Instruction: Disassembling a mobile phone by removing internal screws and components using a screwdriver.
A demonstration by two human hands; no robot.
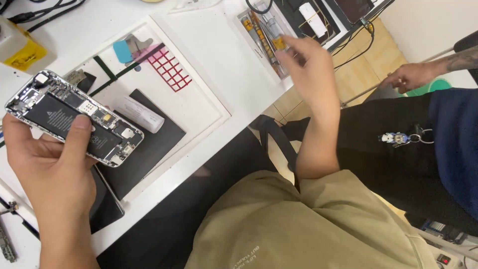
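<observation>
Yellow-labelled bottle sat cut off beyond the opened phone your left hand clamped; your blurred right hand's grip was unclear.

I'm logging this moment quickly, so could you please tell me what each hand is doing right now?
Left hand: closed around the opened phone, thumb on its battery.
Right hand: blurred, reaching at the tool tray; grip cannot be told.

The left hand is raised at the near left, palm toward the camera, fingers curled closed in a grip, thumb laid straight across the front. The right arm stretches forward, bent at the elbow; the right hand is blurred, its fingers seemingly loosely curled, reaching outward.
</observation>
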